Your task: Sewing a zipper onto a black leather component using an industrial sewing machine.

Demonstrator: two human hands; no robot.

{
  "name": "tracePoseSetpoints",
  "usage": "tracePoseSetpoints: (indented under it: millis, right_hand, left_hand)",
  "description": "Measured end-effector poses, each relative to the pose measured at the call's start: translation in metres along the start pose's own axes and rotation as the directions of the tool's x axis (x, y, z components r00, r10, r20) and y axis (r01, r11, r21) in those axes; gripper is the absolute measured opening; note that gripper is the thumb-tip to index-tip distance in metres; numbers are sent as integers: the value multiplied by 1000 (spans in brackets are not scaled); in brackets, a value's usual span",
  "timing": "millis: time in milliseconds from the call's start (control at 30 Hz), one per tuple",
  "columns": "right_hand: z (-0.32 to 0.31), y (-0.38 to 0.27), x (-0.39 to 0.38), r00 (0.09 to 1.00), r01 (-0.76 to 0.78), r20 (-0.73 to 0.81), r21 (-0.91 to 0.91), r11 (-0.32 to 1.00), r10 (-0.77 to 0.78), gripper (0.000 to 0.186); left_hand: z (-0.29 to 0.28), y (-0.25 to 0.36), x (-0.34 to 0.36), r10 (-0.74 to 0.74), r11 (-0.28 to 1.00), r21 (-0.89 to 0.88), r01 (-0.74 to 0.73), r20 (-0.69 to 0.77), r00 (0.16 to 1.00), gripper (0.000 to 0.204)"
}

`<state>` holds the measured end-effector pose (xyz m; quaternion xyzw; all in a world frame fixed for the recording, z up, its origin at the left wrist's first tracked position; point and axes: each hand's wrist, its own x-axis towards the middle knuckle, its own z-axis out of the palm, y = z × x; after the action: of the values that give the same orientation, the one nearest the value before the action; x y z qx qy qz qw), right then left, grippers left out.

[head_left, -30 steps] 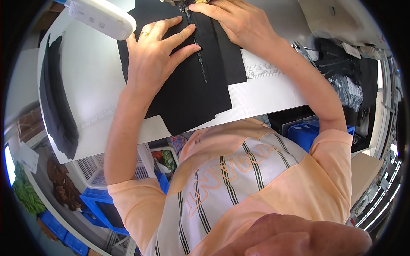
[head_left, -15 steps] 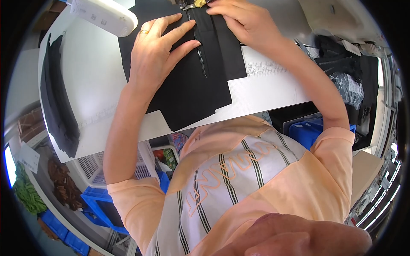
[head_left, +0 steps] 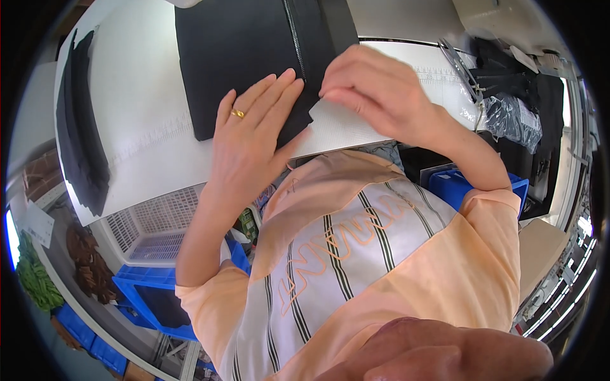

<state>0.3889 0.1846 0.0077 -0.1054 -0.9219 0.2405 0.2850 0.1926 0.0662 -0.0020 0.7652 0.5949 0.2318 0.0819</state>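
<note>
A black fabric piece (head_left: 235, 57) with a metal zipper (head_left: 294, 39) along it lies on the white table at the top of the view. My left hand (head_left: 254, 127) rests flat on its near part, fingers stretched out and a gold ring on one of them. At the fabric's right near edge, just below the zipper's end, my right hand (head_left: 381, 95) is closed, thumb and fingertips pinched together on the cloth. Slight blur softens the right hand, and its fingers partly hide the edge they hold.
Dark fabric strips (head_left: 82, 127) lie stacked at the table's left edge. Metal scissors (head_left: 459, 68) and a clear plastic bag (head_left: 511, 124) are at the right. Below the table stand a white basket (head_left: 159, 219) and blue crates (head_left: 149, 279); a white machine part (head_left: 184, 2) shows at the top edge.
Both hands have come nearer to me, away from the metal machine parts at the top. The fabric's near part has shifted or folded, and my right hand has closed at its edge.
</note>
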Motion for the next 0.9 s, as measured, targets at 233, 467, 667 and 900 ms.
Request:
tracePoseSetpoints:
  millis: [233,467,667,900]
  right_hand:
    - [-13,-24,-21,988,151,-19,-82,985,-153,12]
    - [31,3,4,997,81,18,-325,942,-79,17]
    - [31,6,5,994,32,-96,-257,966,-59,13]
    - [30,7,2,960,202,-98,-406,891,-262,11]
  left_hand:
    - [-11,-12,25,-98,985,-155,78,-124,988,21]
    - [-24,-26,47,-350,811,-477,340,72,934,24]
    - [-21,-33,49,-312,811,-498,307,76,947,26]
    - [-39,-28,47,-417,727,-579,370,55,907,29]
